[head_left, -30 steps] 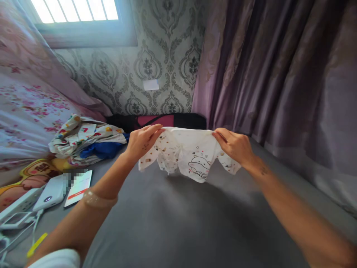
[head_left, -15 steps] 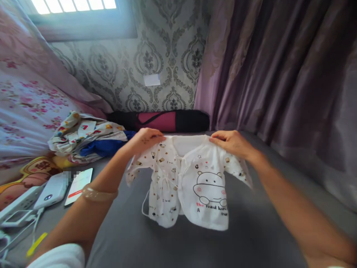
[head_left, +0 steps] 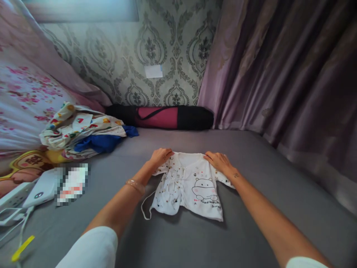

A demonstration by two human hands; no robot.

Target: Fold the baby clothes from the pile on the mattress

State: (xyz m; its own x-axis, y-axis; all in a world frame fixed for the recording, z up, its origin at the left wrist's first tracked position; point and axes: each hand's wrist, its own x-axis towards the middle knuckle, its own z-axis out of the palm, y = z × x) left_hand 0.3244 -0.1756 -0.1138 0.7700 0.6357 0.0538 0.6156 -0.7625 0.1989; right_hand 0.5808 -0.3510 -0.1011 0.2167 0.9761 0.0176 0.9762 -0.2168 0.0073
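A small white baby shirt [head_left: 202, 199] with a printed hippo, lettering and tie strings spreads over the grey bed sheet [head_left: 245, 230], front side up. At its shoulder on the left, my left hand [head_left: 161, 158] has its fingers closed on the cloth. My right hand [head_left: 220, 162] pinches the opposite shoulder, beside the neckline. Both sleeves show partly, below and outside my hands. A loose white string [head_left: 145, 204] trails from the shirt's left side. The shirt's lower part rests on the sheet.
Crumpled clothes [head_left: 92, 130] lie at the left, near a power bank [head_left: 44, 188], a power strip [head_left: 15, 199] with cables and a blurred-out flat object [head_left: 73, 186]. A black and magenta long bag [head_left: 158, 118] lies along the wall. Purple curtains [head_left: 264, 74] hang at the right.
Both hands have lowered the shirt forward and down onto the sheet, still gripping its shoulders. The shirt hung raised before and now lies farther away. The view has tilted downward.
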